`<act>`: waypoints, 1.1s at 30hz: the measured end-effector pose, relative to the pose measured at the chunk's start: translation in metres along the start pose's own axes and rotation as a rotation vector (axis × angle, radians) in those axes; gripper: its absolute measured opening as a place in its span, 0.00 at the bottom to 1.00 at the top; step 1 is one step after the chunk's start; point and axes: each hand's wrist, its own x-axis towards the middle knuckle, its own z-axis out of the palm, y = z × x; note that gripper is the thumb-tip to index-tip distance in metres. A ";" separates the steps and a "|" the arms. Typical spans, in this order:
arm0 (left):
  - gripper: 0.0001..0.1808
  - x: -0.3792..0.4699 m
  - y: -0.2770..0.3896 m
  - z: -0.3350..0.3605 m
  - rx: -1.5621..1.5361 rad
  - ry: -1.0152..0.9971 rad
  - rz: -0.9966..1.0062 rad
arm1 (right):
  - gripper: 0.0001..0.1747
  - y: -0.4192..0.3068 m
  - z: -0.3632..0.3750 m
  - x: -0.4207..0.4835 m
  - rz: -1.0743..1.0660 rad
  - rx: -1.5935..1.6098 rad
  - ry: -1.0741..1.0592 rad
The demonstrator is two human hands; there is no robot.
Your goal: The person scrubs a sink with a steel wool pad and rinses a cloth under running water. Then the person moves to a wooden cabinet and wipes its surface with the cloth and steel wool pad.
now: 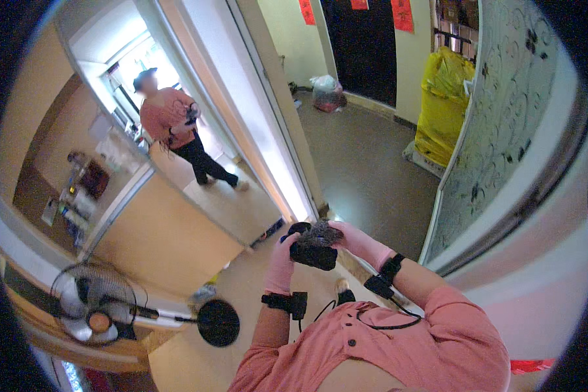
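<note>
Both of my hands wear pale pink gloves and are raised in front of my chest. My left hand [280, 267] grips a black object [317, 257] by its left side; its exact kind cannot be told. A crumpled dark grey cloth [325, 234], fuzzy in texture, lies against the top of that object, and my right hand [361, 243] pinches it from the right. The fingers of both hands are partly hidden behind what they hold. Black straps with small boxes and cables sit around both wrists.
An electric floor fan [95, 313] with a round black base [218, 322] stands at left. A tall mirror [215, 206] reflects a person in a pink top. Beyond the doorway are a yellow-wrapped stack [438, 117] and a tied plastic bag [327, 93]. A patterned glass door panel [500, 122] borders the right.
</note>
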 end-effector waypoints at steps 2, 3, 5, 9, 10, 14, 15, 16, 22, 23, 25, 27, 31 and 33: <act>0.17 0.066 0.008 0.016 -0.033 -0.035 -0.059 | 0.18 -0.038 -0.017 0.041 -0.012 0.025 0.010; 0.17 0.093 0.013 0.026 -0.025 -0.023 -0.112 | 0.18 -0.056 -0.025 0.057 0.025 0.035 0.064; 0.14 0.145 0.018 0.054 -0.093 -0.037 -0.195 | 0.19 -0.091 -0.052 0.072 -0.040 -0.001 0.085; 0.13 0.238 0.025 0.093 -0.187 -0.111 -0.430 | 0.19 -0.145 -0.099 0.105 -0.055 -0.002 0.181; 0.13 0.258 0.021 0.103 -0.195 -0.130 -0.437 | 0.19 -0.155 -0.113 0.113 -0.063 -0.006 0.204; 0.11 0.344 -0.007 0.139 -0.071 -0.229 -0.278 | 0.22 -0.188 -0.174 0.170 -0.098 0.070 0.260; 0.11 0.366 -0.016 0.147 -0.015 -0.212 -0.323 | 0.22 -0.196 -0.192 0.185 -0.082 0.080 0.312; 0.11 0.388 -0.023 0.155 -0.118 -0.230 -0.427 | 0.23 -0.205 -0.212 0.199 -0.102 0.066 0.265; 0.11 0.521 -0.068 0.217 0.093 -0.223 -0.027 | 0.25 -0.283 -0.335 0.301 -0.048 -0.010 0.165; 0.11 0.546 -0.075 0.231 0.201 -0.249 0.183 | 0.25 -0.299 -0.355 0.318 0.005 -0.034 0.172; 0.11 0.603 -0.084 0.265 -0.125 -0.064 -0.401 | 0.25 -0.340 -0.395 0.345 -0.010 -0.034 0.141; 0.11 0.634 -0.091 0.276 -0.065 -0.074 -0.351 | 0.25 -0.361 -0.419 0.366 0.037 -0.029 0.119; 0.12 0.687 -0.101 0.285 -0.135 -0.013 -0.411 | 0.25 -0.398 -0.449 0.418 0.076 -0.052 0.074; 0.13 0.709 -0.098 0.277 -0.140 0.027 -0.368 | 0.25 -0.411 -0.450 0.448 0.112 -0.038 0.068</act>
